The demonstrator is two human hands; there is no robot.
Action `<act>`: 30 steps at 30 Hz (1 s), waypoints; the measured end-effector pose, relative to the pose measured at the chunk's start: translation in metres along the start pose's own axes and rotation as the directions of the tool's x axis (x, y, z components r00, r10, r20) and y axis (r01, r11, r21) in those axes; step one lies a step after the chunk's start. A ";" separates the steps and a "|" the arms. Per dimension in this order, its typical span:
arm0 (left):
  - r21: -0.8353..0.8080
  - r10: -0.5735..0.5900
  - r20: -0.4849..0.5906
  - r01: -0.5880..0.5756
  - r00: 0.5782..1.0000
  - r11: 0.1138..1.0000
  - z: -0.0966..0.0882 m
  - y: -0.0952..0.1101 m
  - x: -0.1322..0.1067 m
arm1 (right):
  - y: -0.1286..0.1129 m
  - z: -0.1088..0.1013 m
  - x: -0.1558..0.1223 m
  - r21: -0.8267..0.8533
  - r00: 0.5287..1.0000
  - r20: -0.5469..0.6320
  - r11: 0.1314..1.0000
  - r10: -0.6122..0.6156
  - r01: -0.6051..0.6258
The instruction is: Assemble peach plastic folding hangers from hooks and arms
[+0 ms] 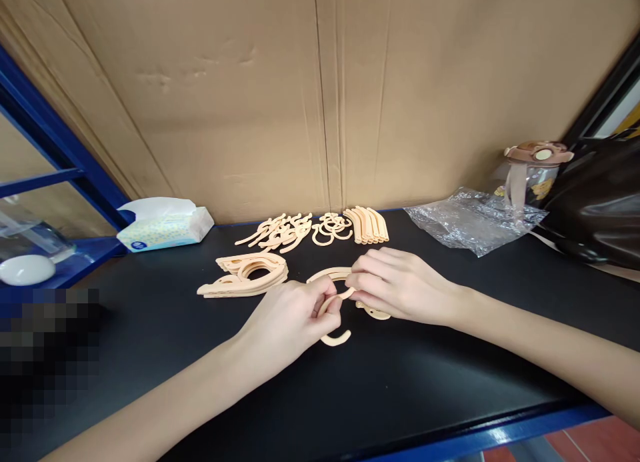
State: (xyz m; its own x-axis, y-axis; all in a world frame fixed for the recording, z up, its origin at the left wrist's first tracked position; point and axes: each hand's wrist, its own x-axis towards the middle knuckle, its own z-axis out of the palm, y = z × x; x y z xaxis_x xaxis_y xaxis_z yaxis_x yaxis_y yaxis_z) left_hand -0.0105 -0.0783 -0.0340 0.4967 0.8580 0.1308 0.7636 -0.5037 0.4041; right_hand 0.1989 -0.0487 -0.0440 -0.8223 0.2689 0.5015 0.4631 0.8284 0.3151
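Beige plastic parts that look like pieces of folding clothes hangers lie on the black tabletop. My left hand (pixel 305 312) is closed in a pinch on a beige hanger hook (pixel 336 341), whose curved end shows below the fingers. Touching it from the right, my right hand (pixel 403 285) has its fingers curled over a hanger arm (pixel 375 312), partly hidden under the palm. Just behind the fingertips a curved hanger piece (pixel 327 274) shows. Left of my hands sits a stack of hanger arms (pixel 250 283).
At the back lie a pile of small hanger arms (pixel 283 232), loose hooks (pixel 330 230) and a row of curved bars (pixel 367 225). A tissue pack (pixel 165 229) stands back left. Clear plastic wrap (pixel 470 219), a bottle (pixel 535 175) and a black bag (pixel 600 195) are right.
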 end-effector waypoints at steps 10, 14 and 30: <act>-0.443 -0.111 -0.005 0.097 0.994 0.891 -0.004 -0.008 0.006 | 0.014 0.002 -0.003 0.040 0.989 -0.037 0.989 0.143 -0.141; -0.610 -0.153 0.013 0.129 0.988 0.782 0.000 -0.013 0.009 | 0.006 0.002 -0.004 0.122 0.998 -0.028 0.991 0.063 -0.059; -0.704 -0.114 0.048 0.115 0.992 0.700 -0.003 -0.010 0.010 | -0.001 -0.001 -0.002 0.210 1.000 0.026 0.978 0.000 -0.006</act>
State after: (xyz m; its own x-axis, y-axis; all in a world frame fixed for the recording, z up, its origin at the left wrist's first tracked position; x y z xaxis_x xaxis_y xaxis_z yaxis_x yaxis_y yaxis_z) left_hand -0.0148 -0.0646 -0.0347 0.4257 0.9040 0.0402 0.3011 -0.1835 0.9358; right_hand 0.2001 -0.0503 -0.0447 -0.8305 0.2816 0.4805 0.3880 0.9115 0.1365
